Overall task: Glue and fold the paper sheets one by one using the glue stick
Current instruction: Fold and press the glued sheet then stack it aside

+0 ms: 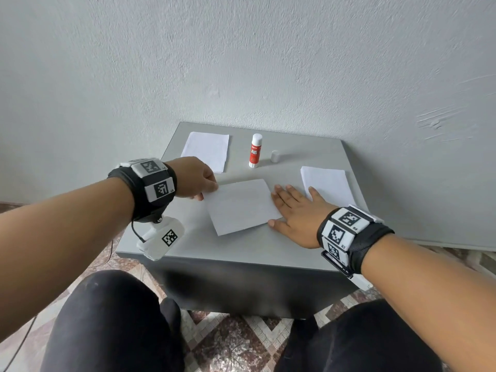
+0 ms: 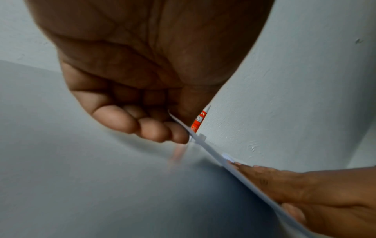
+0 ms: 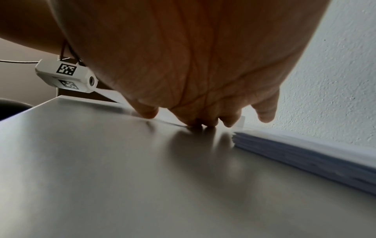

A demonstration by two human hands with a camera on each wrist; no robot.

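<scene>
A white paper sheet (image 1: 240, 206) lies in the middle of the grey table (image 1: 241, 248). My left hand (image 1: 200, 183) pinches its left edge and lifts it; the left wrist view shows the sheet (image 2: 203, 143) edge-on, raised off the table between thumb and curled fingers. My right hand (image 1: 291, 210) lies flat with straight fingers, pressing the sheet's right edge down. The red and white glue stick (image 1: 255, 151) stands upright and uncapped at the back; its grey cap (image 1: 275, 156) stands just to its right.
One stack of white sheets (image 1: 206, 151) lies at the back left, another stack (image 1: 328, 185) at the right, just beyond my right hand. The table backs onto a pale wall. My knees are below the front edge.
</scene>
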